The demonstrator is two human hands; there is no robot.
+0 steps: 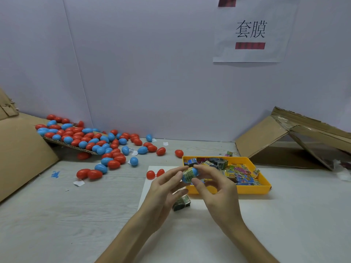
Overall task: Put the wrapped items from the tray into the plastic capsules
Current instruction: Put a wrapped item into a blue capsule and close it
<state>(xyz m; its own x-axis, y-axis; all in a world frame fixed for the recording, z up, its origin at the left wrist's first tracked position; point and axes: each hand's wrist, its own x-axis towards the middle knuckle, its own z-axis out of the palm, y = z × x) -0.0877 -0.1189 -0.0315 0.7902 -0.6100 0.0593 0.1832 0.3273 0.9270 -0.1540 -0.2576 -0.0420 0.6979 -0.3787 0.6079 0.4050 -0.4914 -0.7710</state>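
Pale table (57,215), two hands at a yellow tray (247,189).
Far left of the tray, loose capsules (91,141); at its left corner the left hand (163,188) and right hand (218,190), fingers curled, pinch a blue capsule (194,171) and wrapped item (187,175) between their fingertips.

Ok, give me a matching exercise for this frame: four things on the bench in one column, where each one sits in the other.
1. blue capsule
2. open red capsule
3. dark wrapped item
4. yellow tray

A. on the white sheet, beneath the left hand
B. behind the right hand, holding wrapped items
C. pinched by both hands
D. lying open, left of the left hand

Pairs: 1-C; 2-D; 3-A; 4-B
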